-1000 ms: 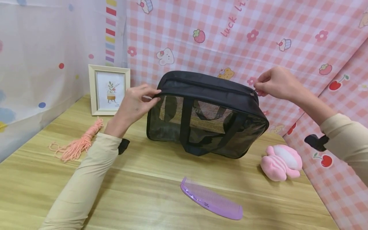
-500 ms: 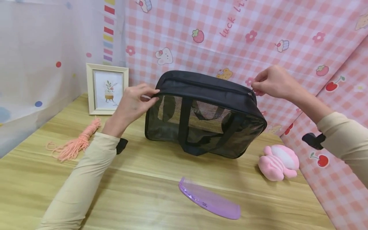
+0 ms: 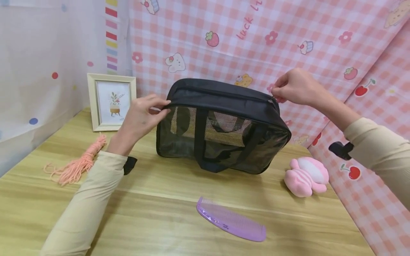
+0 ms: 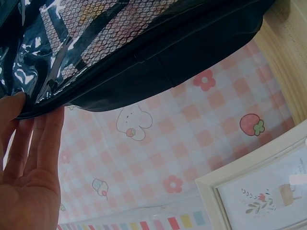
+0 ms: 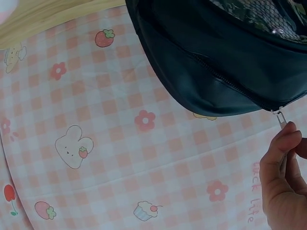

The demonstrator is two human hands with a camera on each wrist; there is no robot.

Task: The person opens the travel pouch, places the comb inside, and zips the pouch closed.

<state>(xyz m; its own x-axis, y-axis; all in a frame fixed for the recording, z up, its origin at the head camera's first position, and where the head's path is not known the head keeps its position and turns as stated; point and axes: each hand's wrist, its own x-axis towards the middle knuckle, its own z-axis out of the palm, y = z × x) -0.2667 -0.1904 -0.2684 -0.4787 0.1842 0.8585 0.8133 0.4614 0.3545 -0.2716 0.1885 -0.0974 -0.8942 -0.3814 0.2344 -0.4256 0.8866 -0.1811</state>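
Note:
A black bag (image 3: pixel 224 106) with see-through sides and black straps stands on the wooden table, mesh showing through its front panel. At its upper left corner my left hand (image 3: pixel 139 117) pinches the edge between thumb and fingers; the left wrist view shows the thumb on the clear side and the fingers on the other side. My right hand (image 3: pixel 298 88) is at the upper right end of the bag. In the right wrist view its thumb and finger pinch the metal zipper pull (image 5: pixel 281 119). A zipper line (image 5: pixel 216 74) runs along the dark top panel.
A purple comb (image 3: pixel 230 220) lies in front of the bag. To the right is a pink plush toy (image 3: pixel 305 177). A coral yarn bundle (image 3: pixel 80 160) and a framed picture (image 3: pixel 112 101) are at the left. Pink checked cloth (image 3: pixel 192 42) hangs close behind the bag.
The whole head view has shifted, so things appear farther left. Both hands keep their pinches on the bag's edge and the zipper pull, with little visible movement relative to the bag.

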